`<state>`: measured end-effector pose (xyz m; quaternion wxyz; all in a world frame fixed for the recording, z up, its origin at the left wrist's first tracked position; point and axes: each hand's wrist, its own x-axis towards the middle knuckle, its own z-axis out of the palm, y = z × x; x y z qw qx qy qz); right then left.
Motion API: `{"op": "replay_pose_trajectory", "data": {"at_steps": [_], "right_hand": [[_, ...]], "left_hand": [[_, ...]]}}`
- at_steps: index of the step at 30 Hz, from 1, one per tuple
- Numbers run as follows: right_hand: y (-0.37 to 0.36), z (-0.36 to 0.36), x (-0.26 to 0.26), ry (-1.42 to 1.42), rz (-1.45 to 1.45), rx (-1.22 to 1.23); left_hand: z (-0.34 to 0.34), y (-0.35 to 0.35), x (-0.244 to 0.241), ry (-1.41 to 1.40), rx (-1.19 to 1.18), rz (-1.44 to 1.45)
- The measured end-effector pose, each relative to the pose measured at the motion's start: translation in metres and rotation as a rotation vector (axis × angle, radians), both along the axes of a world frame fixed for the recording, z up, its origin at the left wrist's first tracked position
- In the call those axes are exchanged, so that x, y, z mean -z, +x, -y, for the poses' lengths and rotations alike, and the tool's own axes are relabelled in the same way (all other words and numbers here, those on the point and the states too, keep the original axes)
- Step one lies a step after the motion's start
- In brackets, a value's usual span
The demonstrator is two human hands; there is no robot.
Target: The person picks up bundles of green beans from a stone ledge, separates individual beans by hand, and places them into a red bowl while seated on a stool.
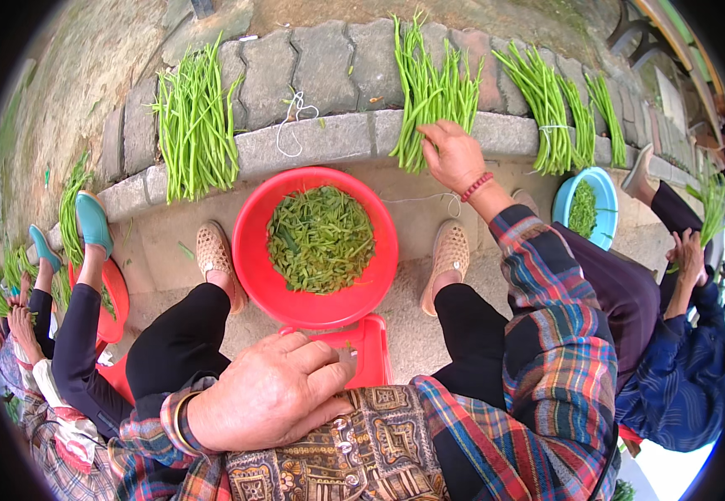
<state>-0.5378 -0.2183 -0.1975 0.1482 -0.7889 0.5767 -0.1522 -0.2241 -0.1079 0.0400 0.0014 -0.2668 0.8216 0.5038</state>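
Note:
My right hand [453, 153] reaches to a pile of long green stems [428, 94] on the stone kerb, its fingers bent against the lower right part; whether they grip any stem I cannot tell. My left hand [275, 388] rests near my lap, over the patterned shirt, with no object visible in it. Between my feet stands a red plastic basin [253, 250] with cut green leaves and stem pieces [320, 241] inside. Another pile of green stems [193, 131] lies on the kerb to the left. A loose white string [280, 134] lies between both piles.
On the right are stem bundles, one tied [544, 119], and a light blue basin [610, 213] of cut greens. A co-worker [682, 369] sits there holding stems. People sit on the left near another red basin [118, 294]. A red plastic stool [372, 357] stands before my lap.

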Motion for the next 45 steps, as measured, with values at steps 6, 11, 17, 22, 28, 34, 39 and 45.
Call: {"op": "replay_pose_trajectory", "data": {"at_steps": [6,11,17,22,28,34,39,45], "right_hand": [[0.019,0.015,0.013,-0.084,-0.175,-0.244],[0.012,0.023,0.021,-0.105,-0.293,-0.195],[0.013,0.025,0.032,-0.070,-0.320,-0.114],[0.026,0.012,0.017,-0.049,-0.269,-0.016],[0.053,-0.057,-0.100,0.492,-0.339,-0.450],[0.134,-0.157,-0.233,0.319,0.085,-0.685],[0.171,-0.204,-0.224,0.234,0.211,-0.502],[0.161,-0.199,-0.185,0.346,-0.126,-0.511]], "left_hand": [[0.002,-0.002,0.001,-0.002,-0.003,-0.009],[0.001,0.001,0.000,-0.003,-0.015,-0.022],[-0.003,0.003,0.001,-0.020,0.028,0.012],[0.002,0.010,-0.003,-0.097,0.007,-0.006],[0.005,0.065,-0.008,-0.285,-0.927,-0.337],[-0.131,0.231,0.121,0.164,-1.417,-0.143],[-0.252,0.203,0.201,1.089,-1.308,-0.037],[-0.255,0.200,0.183,1.159,-1.388,-0.092]]}}
